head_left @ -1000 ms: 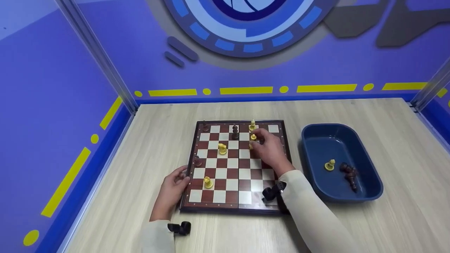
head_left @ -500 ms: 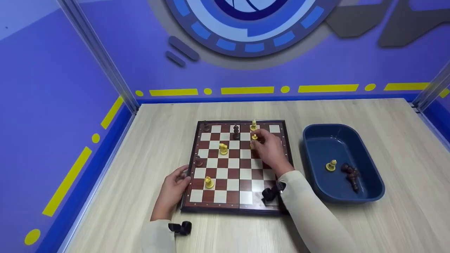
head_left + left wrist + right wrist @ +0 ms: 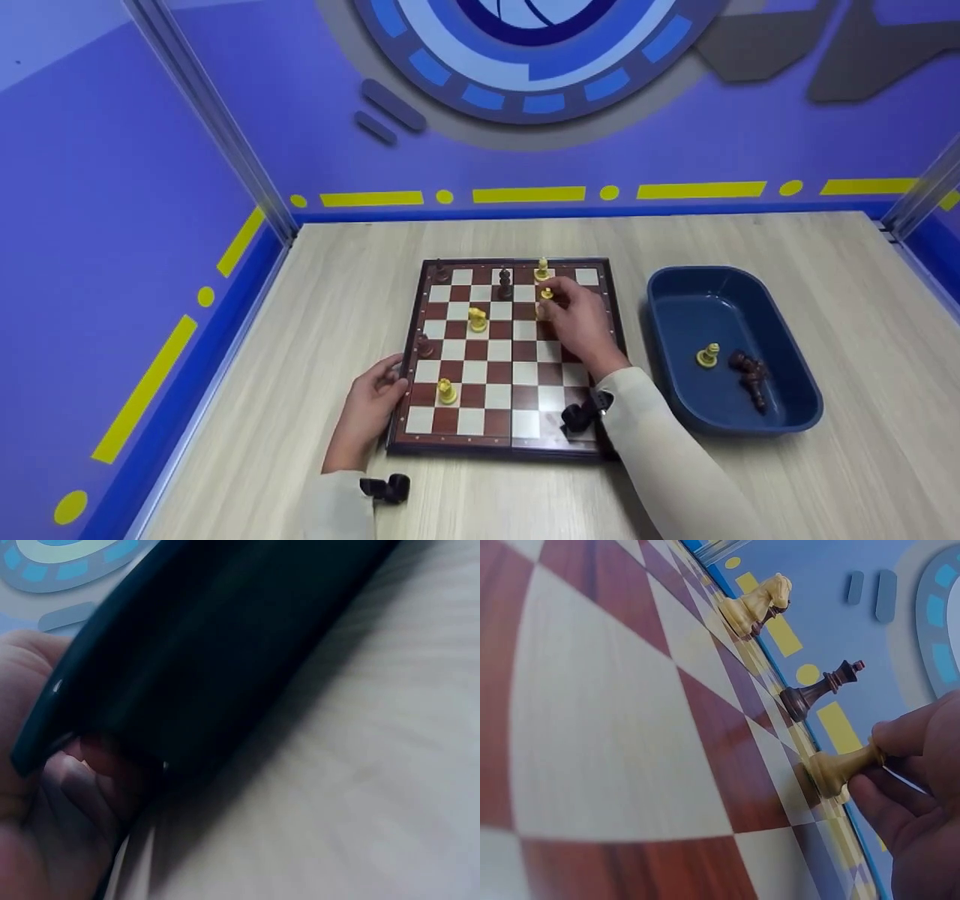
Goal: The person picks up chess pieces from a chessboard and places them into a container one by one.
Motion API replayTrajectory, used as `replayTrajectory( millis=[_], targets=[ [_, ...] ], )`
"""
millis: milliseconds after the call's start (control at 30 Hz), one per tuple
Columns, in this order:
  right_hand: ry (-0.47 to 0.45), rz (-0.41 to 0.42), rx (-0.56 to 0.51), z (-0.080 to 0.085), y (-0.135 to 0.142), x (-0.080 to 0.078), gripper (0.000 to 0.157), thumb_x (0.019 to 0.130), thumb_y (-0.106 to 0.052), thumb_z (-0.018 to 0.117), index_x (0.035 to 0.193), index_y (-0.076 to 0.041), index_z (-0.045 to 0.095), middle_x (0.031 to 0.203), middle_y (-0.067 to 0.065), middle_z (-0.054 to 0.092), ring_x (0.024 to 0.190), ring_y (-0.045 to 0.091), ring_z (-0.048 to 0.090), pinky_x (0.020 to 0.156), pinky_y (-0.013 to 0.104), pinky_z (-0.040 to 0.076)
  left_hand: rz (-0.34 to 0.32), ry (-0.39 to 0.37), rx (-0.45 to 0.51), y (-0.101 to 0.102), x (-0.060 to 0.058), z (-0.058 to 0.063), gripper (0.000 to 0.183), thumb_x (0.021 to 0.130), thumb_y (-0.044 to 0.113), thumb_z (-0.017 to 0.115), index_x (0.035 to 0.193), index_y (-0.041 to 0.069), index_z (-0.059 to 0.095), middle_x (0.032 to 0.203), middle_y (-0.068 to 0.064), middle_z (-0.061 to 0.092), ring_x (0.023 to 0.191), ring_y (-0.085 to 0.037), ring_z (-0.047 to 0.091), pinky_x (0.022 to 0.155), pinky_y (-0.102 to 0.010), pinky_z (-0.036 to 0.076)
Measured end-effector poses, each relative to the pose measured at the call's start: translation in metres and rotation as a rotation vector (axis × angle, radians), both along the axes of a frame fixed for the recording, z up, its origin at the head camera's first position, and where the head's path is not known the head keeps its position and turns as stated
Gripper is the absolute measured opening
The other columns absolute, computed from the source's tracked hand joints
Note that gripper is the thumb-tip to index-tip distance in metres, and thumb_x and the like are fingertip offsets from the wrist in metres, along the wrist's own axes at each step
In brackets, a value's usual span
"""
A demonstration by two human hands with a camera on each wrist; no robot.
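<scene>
My right hand point(image 3: 579, 322) pinches a cream chess piece point(image 3: 840, 771) by its upper part, over the far right half of the chessboard point(image 3: 524, 371). The fingers hide its top in the right wrist view; its base stands on or just at the board. My left hand point(image 3: 371, 394) holds the board's left edge, and in the left wrist view the fingers curl at the dark rim. Close by the right hand stand a cream piece point(image 3: 541, 270) at the far edge and a dark king point(image 3: 505, 283). A cream knight point(image 3: 478, 320) stands left of them.
A cream rook point(image 3: 447, 391) stands near left on the board. Two dark pieces, one at the far left corner point(image 3: 442, 271) and one at the left edge point(image 3: 425, 346), stand upright. To the right, a blue tray point(image 3: 806, 375) holds a cream piece point(image 3: 707, 355) and dark pieces point(image 3: 750, 379).
</scene>
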State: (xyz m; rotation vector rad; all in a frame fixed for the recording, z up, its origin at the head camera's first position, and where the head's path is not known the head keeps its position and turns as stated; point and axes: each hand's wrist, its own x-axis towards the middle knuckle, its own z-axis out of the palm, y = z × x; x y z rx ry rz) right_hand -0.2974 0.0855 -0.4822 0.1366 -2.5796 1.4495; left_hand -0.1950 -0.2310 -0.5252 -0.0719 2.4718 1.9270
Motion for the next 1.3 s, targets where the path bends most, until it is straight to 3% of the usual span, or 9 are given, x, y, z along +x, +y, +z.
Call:
replayTrajectory(
  millis=[567,967,1300],
  targets=[
    [0.079,0.032,-0.045,0.022,0.012,0.010,0.026,0.090,-0.004,0.064,0.116,-0.006,0.066,0.113,0.013,0.069,0.105,0.024,0.066,0.087,0.038,0.055,0.006,-0.011,0.006,0.001,0.001,-0.001,0.048,0.094,0.002,0.056,0.140,-0.005,0.045,0.100,-0.013,0.057,0.084,-0.010,0.063,0.069,-0.023,0.054],
    [0.089,0.002,-0.008,0.027,0.032,0.021,0.022,0.092,-0.012,0.065,0.114,-0.015,0.066,0.105,0.004,0.069,0.095,0.018,0.065,0.081,0.035,0.053,0.009,-0.025,0.034,0.002,0.001,0.000,0.047,0.095,0.002,0.056,0.140,-0.005,0.044,0.100,-0.012,0.057,0.084,-0.010,0.063,0.070,-0.023,0.054],
    [0.121,-0.034,-0.012,0.033,0.049,0.025,0.023,0.091,-0.010,0.066,0.114,-0.010,0.067,0.102,0.010,0.071,0.093,0.021,0.066,0.081,0.037,0.053,0.004,0.001,0.043,0.000,0.000,-0.002,0.046,0.094,-0.001,0.056,0.138,-0.007,0.046,0.096,-0.010,0.055,0.082,-0.007,0.062,0.070,-0.022,0.053]
  ],
)
